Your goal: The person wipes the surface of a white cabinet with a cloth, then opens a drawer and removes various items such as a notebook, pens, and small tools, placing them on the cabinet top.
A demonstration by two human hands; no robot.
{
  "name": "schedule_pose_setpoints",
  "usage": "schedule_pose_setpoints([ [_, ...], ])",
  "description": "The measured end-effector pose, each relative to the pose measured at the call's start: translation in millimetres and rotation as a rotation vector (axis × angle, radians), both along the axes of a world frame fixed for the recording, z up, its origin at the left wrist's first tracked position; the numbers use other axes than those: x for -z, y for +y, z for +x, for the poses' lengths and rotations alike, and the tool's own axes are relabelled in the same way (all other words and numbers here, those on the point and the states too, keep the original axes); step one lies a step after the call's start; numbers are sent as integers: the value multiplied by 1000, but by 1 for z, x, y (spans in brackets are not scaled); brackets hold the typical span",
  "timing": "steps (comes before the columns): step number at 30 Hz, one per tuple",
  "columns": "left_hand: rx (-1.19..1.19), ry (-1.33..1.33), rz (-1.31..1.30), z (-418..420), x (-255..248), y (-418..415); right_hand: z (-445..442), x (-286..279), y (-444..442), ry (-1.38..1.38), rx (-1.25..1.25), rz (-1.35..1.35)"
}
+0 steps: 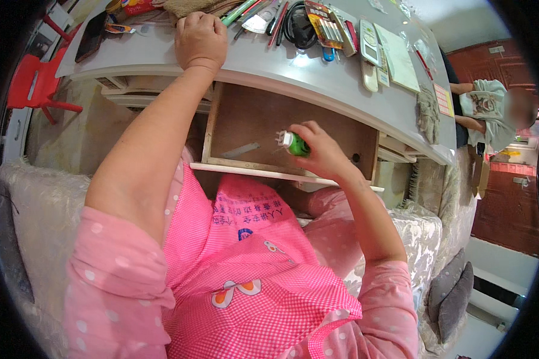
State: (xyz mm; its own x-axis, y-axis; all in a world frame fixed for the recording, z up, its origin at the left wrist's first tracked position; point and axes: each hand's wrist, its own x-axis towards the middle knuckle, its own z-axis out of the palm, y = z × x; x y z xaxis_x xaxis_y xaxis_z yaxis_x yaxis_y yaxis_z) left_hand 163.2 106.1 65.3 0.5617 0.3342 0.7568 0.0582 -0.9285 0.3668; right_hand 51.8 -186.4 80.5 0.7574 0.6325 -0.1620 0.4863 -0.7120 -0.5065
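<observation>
My right hand point(316, 150) grips a green-and-white plug-in device point(289, 141), likely a liquid mosquito repeller, with its metal prongs pointing left. It is above the pulled-out wooden drawer point(269, 107), in which a thin greyish strip point(241, 150) lies near the front. Up on the grey tabletop point(269, 67), my left hand point(201, 42) rests near the edge with curled fingers. Beside those fingers are a brown cloth point(188, 8) and a green pen point(237, 12); whether the hand holds anything is hidden.
Along the table lie pens, a coiled black cable point(298, 27), a battery pack point(328, 29), a white remote control point(369, 42), a pad point(397, 58), grey gloves point(426, 114) and a phone point(92, 38). A red chair point(36, 85) stands left; a person point(485, 112) is at the right end.
</observation>
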Motion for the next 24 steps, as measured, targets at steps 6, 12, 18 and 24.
schedule_pose_setpoints([
  [6, -37, 16, -21, -1, -4, 0, 46, -71, -14, -537, 328, 184],
  [12, 15, 9, 13, 0, -1, 4, 139, -82, -6, -801, 438, 61],
  [18, 3, 2, 4, -1, -3, -1, 198, -69, -1, -820, 464, -196],
  [24, -4, 23, 10, -3, 1, 5, 94, -66, 8, -516, 160, 271],
])
